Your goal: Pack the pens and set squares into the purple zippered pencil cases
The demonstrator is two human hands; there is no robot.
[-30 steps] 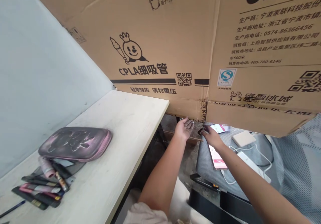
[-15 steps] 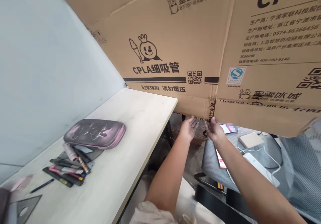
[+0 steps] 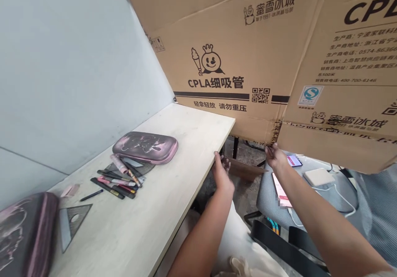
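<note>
A: What do the fingers hold?
B: The bare right hand [image 3: 276, 156] has fingertips at the lower edge of one large, brown, printed cardboard sheet [image 3: 263, 58]; I can't tell whether they grip. The bare left hand [image 3: 222, 173] has loosely parted fingers, empty, beside one pale, flat-topped table [image 3: 189, 144].
A: And the cardboard?
B: Upright at the table's far end, near one grey fabric chair [image 3: 265, 188].
A: On the chair?
B: Two flat, lit phones [image 3: 293, 160] and one white, rounded block [image 3: 319, 177].
A: On the table?
B: Two black-and-pink cases [image 3: 145, 146], one triangular grey ruler [image 3: 75, 224], one lone blue pen [image 3: 91, 195], and piled slim pens [image 3: 120, 182], too overlapped to count.
</note>
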